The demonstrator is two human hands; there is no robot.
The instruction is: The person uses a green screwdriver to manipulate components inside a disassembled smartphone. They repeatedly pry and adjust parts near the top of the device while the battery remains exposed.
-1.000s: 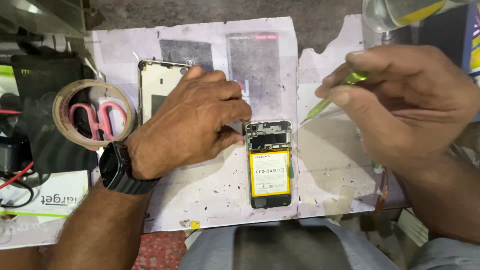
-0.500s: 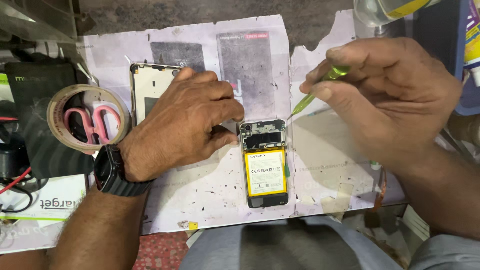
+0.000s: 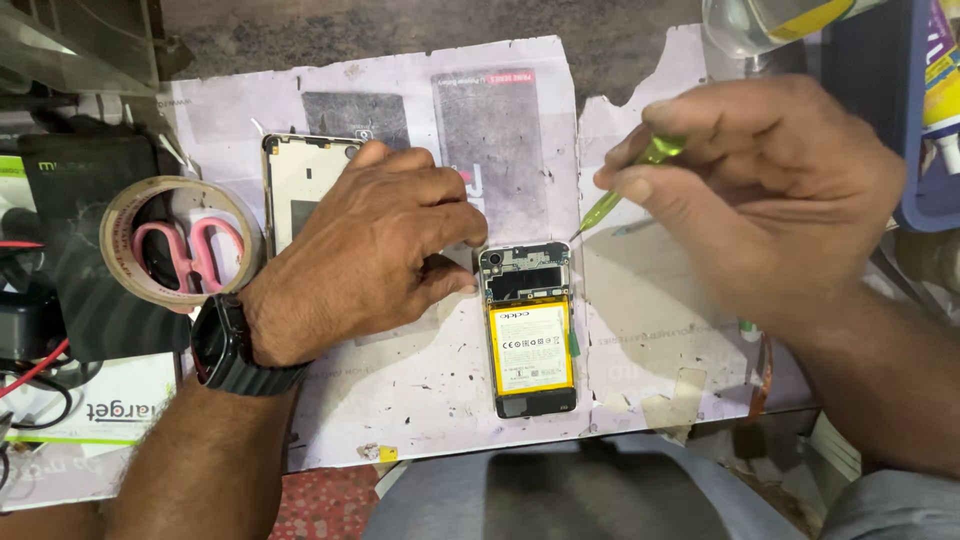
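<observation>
An opened phone [image 3: 528, 330] with a yellow battery [image 3: 531, 346] lies face down on a white paper sheet [image 3: 420, 380]. My left hand [image 3: 375, 250], with a black watch [image 3: 232, 350] on the wrist, rests beside the phone's top left corner, fingertips touching it. My right hand [image 3: 760, 190] holds a green-handled screwdriver [image 3: 628, 182], its tip hovering just above and to the right of the phone's top edge. A detached phone back cover [image 3: 295, 185] lies partly under my left hand.
A roll of tape [image 3: 180, 240] with pink-handled scissors [image 3: 195, 250] inside sits at the left on a black case [image 3: 70, 180]. Red and black wires [image 3: 30, 370] lie at the far left. A clear bottle [image 3: 760, 20] and a blue tray [image 3: 925, 150] stand at the upper right.
My right hand and the screwdriver have shifted left, bringing the tip close to the phone's top right corner. My left hand stays beside the phone.
</observation>
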